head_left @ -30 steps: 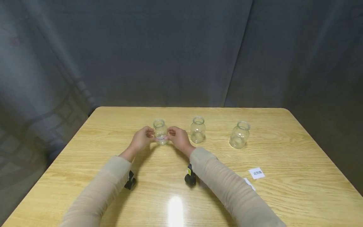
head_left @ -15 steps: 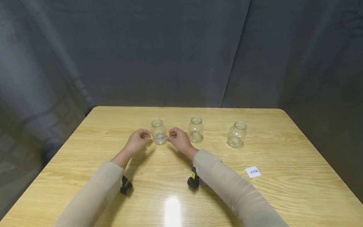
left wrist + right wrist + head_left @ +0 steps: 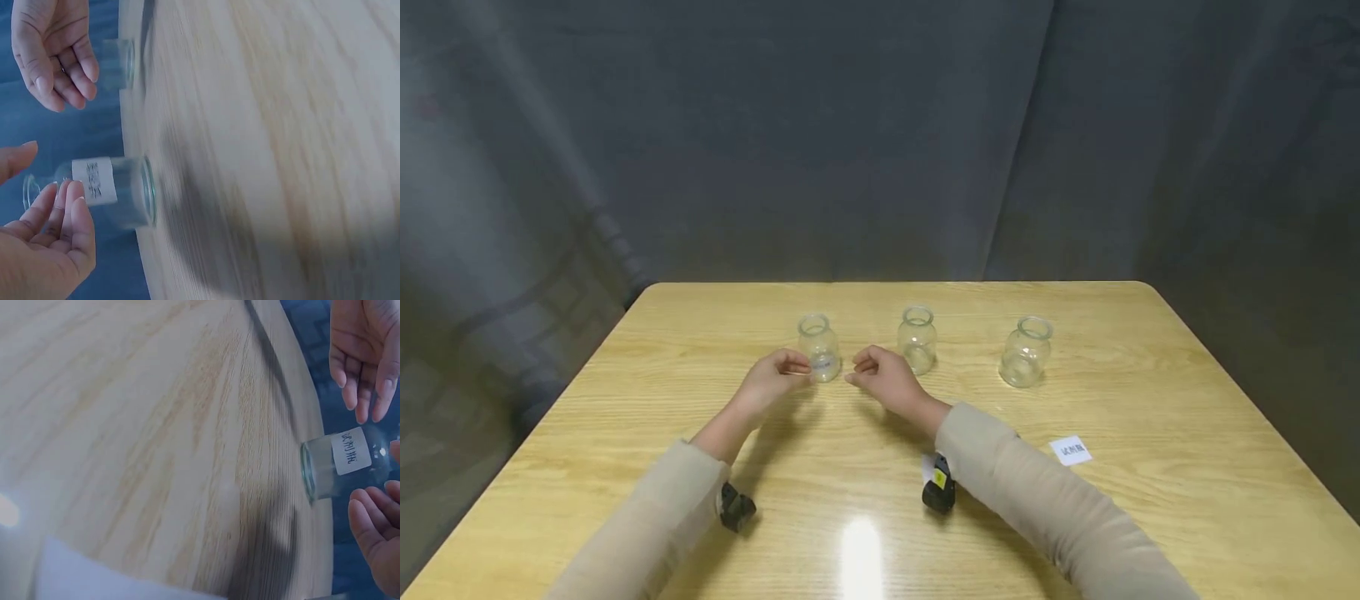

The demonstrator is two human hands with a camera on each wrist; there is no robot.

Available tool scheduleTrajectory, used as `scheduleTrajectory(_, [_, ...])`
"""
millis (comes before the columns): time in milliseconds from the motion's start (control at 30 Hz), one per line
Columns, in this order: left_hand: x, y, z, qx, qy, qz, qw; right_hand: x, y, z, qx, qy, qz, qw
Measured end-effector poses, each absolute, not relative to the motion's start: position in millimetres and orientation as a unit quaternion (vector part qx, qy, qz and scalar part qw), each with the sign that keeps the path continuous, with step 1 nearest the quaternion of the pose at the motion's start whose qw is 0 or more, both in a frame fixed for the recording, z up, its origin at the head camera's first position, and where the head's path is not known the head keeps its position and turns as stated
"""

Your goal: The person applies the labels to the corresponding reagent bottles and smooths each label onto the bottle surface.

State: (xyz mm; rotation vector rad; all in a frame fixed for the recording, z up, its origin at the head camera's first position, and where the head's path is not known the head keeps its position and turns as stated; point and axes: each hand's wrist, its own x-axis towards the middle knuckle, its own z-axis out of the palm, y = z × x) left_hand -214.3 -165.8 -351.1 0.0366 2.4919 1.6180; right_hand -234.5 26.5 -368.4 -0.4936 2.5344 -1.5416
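A clear glass jar (image 3: pixel 820 340) stands upright at the left of the row, with a white label (image 3: pixel 95 181) bearing dark characters stuck on its side. My left hand (image 3: pixel 772 383) is just left of the jar, its loosely bent fingertips overlapping the jar's edge in the head view. To the right of the jar, with a gap between, my right hand (image 3: pixel 891 382) hovers with relaxed fingers and holds nothing. In the right wrist view the labelled jar (image 3: pixel 325 478) lies between both hands, and the label faces the person.
Two more clear glass jars stand to the right, a middle jar (image 3: pixel 917 333) and a right jar (image 3: pixel 1026 354). A white label with characters (image 3: pixel 1071 451) lies on the wooden table (image 3: pixel 1150 533). Another white paper (image 3: pixel 928 468) is partly hidden by the right wrist camera (image 3: pixel 938 497).
Both hands were at the jar's sides with fingertips on the label. They have since let go, and my right hand has drawn back to the right. The jar stays standing.
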Motion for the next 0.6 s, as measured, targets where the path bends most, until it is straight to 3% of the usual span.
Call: scheduleTrajectory(600, [-214,-127,-355,0.073,0.816,0.558,0.129,-210,67,-365,-0.146,0.836,-0.525,0.066])
